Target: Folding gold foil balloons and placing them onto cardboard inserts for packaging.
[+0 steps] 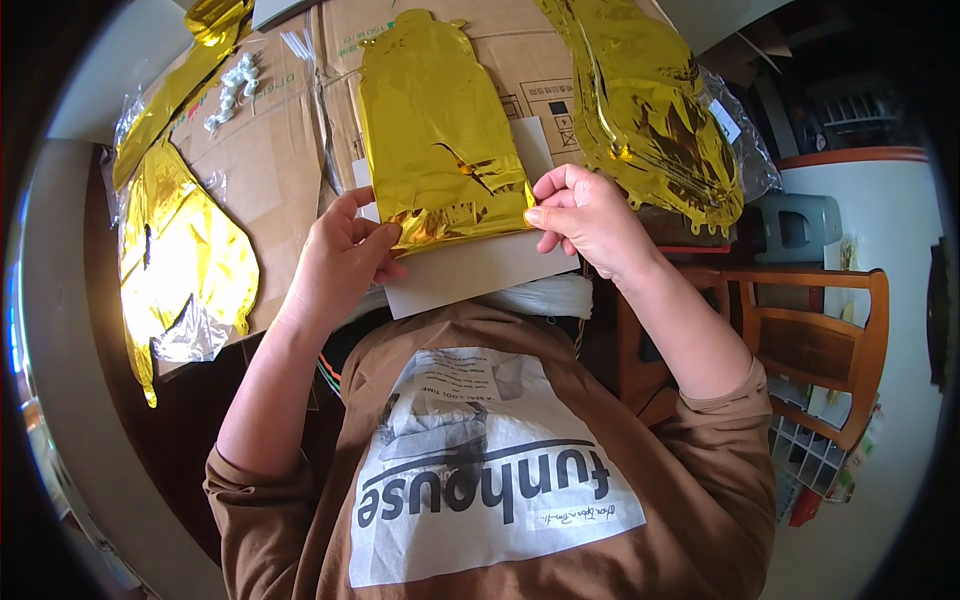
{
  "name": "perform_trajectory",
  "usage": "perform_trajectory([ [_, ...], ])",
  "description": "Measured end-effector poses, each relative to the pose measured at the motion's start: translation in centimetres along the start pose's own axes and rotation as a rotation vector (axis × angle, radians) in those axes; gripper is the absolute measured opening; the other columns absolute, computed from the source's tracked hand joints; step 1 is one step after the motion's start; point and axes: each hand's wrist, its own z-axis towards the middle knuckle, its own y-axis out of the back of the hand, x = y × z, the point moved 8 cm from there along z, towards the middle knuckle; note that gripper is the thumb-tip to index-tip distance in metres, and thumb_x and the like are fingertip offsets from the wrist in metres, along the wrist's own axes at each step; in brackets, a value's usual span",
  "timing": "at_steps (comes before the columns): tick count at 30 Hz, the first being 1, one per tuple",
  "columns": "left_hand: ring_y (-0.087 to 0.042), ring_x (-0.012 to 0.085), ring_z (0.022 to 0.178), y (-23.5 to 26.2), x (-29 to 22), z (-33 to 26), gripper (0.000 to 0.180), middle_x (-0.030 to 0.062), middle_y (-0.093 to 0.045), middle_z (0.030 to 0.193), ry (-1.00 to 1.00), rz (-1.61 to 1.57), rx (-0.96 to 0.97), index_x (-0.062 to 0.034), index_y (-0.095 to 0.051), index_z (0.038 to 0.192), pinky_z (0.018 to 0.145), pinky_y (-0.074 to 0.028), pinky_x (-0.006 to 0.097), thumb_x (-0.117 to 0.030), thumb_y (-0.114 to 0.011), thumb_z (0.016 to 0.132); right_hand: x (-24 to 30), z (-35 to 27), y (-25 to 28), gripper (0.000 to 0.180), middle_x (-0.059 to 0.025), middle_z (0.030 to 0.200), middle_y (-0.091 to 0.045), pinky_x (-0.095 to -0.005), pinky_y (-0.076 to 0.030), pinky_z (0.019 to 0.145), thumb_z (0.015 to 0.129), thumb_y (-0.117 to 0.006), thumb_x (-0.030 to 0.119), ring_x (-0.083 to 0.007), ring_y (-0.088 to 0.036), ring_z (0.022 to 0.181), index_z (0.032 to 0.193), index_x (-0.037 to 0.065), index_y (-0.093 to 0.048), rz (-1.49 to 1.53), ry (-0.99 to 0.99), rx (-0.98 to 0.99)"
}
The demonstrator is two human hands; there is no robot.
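A flat gold foil balloon (430, 120) lies lengthwise in front of me, its near end folded into a straight, creased edge. At that edge's left corner, my left hand (345, 245) is closed, pinching the foil between thumb and fingers. The opposite corner is pinched by my right hand (585, 220), thumb on top and fingers curled. Under the foil sits a pale sheet of card (480, 275), which juts out toward me past the folded edge.
Cardboard (275, 170) covers the table. More flat gold foil balloons lie at the left (185, 240) and the right (650, 100), with see-through plastic bags beside them. Curled white ribbon (235, 90) rests at the upper left. A wooden chair (815, 340) stands at the right.
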Motion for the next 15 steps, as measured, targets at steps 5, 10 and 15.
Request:
perform_trajectory([
  [5,-0.066,0.0093,0.066,0.14,0.05,-0.05,0.055,0.0069,-0.068,0.090,-0.020,0.013,-0.038,0.0091,-0.041,0.147,0.060,-0.051,0.023,-0.014,-0.063,0.102,0.10,0.03,-0.18,0.025,-0.0129,0.087,-0.073,-0.0230,-0.045,0.046,0.087,-0.073,-0.002,-0.0145,-0.070,0.059,0.108,-0.006,-0.061,0.030,0.014,-0.020],
  [10,-0.062,0.0072,0.066,0.39,0.61,-0.31,0.048,0.0058,-0.069,0.089,-0.034,-0.016,-0.045,0.0053,-0.050,0.141,0.061,-0.050,0.022,-0.013,-0.066,0.100,-0.21,0.09,-0.09,0.029,-0.0116,0.088,-0.071,-0.0235,-0.044,0.046,0.088,-0.072,-0.002,-0.0138,-0.069,0.060,0.113,-0.005,-0.058,0.076,-0.015,-0.008],
  [15,-0.062,0.0079,0.068,0.30,0.14,-0.67,0.055,0.0057,-0.069,0.085,-0.054,0.106,-0.068,0.0084,-0.046,0.143,0.064,-0.049,0.023,-0.011,-0.068,0.097,-0.52,0.22,-0.03,0.031,-0.0105,0.092,-0.070,-0.0237,-0.042,0.047,0.089,-0.071,0.000,-0.0135,-0.068,0.062,0.116,-0.004,-0.055,0.102,-0.043,-0.003],
])
